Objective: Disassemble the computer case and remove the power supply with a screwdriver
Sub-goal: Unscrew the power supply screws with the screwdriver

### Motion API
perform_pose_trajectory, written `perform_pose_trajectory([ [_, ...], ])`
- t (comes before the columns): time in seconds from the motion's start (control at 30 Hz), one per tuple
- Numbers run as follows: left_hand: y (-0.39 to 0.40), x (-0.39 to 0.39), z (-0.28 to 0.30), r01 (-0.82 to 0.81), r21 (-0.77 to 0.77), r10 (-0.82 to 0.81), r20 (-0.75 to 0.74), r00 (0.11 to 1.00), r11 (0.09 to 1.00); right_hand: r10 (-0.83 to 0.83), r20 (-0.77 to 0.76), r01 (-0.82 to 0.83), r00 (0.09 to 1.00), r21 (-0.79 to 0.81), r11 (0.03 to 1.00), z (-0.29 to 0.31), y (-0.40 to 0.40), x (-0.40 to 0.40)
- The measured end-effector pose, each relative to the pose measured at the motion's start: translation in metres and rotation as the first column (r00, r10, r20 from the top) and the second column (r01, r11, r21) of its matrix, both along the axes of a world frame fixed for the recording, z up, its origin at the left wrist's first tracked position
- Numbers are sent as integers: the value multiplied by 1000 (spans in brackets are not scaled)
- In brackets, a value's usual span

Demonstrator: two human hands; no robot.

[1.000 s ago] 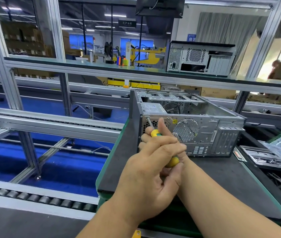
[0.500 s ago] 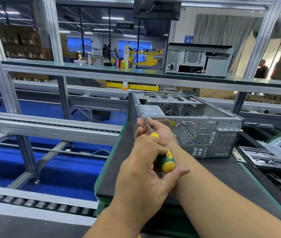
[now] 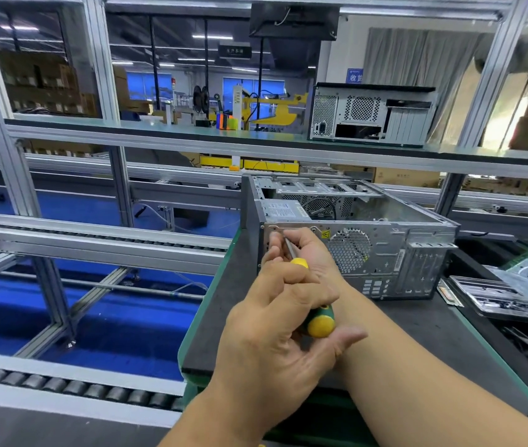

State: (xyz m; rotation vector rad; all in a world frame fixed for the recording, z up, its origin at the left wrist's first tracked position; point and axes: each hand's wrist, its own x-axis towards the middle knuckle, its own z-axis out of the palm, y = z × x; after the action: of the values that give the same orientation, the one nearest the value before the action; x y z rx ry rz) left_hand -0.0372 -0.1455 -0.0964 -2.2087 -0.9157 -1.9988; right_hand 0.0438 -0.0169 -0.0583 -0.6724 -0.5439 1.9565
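A silver computer case (image 3: 395,253) lies with its side open on a dark mat, rear panel facing me. The power supply (image 3: 283,209) sits inside at the case's upper left corner. A screwdriver (image 3: 319,321) with a green and yellow handle points at the top left of the rear panel. My left hand (image 3: 275,327) grips its handle from the near side. My right hand (image 3: 312,253) lies against the panel, and its fingers hold the metal shaft near the tip. The tip and the screw are hidden by my fingers.
The dark mat (image 3: 417,330) has a green edge, with a roller conveyor (image 3: 63,387) to the left and below it. Trays with circuit boards (image 3: 501,298) lie to the right. A second computer case (image 3: 372,112) stands on the upper shelf. Aluminium frame posts surround the bench.
The screwdriver has risen toward the top left corner of the rear panel. My left hand has shifted along the handle, so the yellow end now shows.
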Motion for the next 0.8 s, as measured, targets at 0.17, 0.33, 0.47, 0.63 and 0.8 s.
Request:
perform_pose_trajectory([
  [0.17,-2,2,2,105,84,-107,25,994,991,-179,93,180,979,-1,984,-25,-6,33],
  [0.33,0,4,-1,81,85,-84,38,996,993,-164,220,151,962,76,986,-59,-8,66],
  [0.47,8,7,-11,6,62,-8,20,1000,998,-65,235,32,970,140,990,-64,-7,80],
  [0.63,15,8,-20,-89,69,89,-2,996,994,116,32,-119,993,125,985,-66,-6,74],
  [0.8,18,7,-24,-192,78,191,26,981,978,164,-72,-148,984,187,971,-52,-7,67],
])
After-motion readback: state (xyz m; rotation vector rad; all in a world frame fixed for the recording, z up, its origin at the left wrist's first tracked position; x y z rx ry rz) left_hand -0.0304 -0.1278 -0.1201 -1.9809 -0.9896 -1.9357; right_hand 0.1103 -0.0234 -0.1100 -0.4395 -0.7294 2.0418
